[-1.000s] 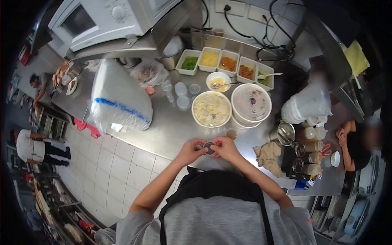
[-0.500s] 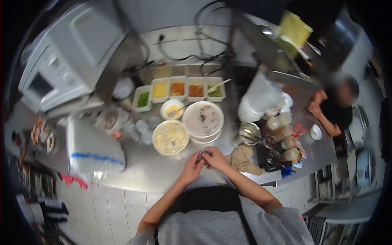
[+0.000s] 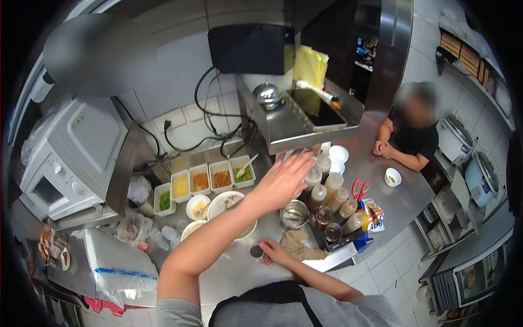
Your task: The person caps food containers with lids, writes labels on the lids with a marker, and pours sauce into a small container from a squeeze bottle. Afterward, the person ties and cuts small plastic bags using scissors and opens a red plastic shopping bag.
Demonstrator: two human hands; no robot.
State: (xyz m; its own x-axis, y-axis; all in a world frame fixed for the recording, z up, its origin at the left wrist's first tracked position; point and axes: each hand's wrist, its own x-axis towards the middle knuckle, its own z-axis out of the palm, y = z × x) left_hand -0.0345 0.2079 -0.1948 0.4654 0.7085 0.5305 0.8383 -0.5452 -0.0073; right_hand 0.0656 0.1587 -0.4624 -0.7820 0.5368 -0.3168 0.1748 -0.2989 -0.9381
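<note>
My left hand (image 3: 286, 182) is stretched far forward over the counter, fingers extended, just below the edge of the metal shelf and left of the squeeze bottles (image 3: 327, 191). What lies under its fingers is hidden. Low over the counter, my right hand (image 3: 274, 252) has its thumb and fingers at a small dark round cup (image 3: 256, 251), gripping its side. To its right lies a crumpled brown cloth (image 3: 296, 244). My left forearm partly covers a large white tub (image 3: 226, 203) and a second tub (image 3: 192, 229).
White trays of toppings (image 3: 200, 179) line the back, beside a small bowl (image 3: 198, 207). A metal shelf (image 3: 316, 139) overhangs the counter. A steel pot (image 3: 295, 214), red scissors (image 3: 359, 189) and a large plastic bag (image 3: 120, 264) stand around. A person (image 3: 411, 133) leans at the right.
My hands, together around the small dark cup before, have parted. The left has reached forward and right; the right stays low with the cup. The view has turned right and up.
</note>
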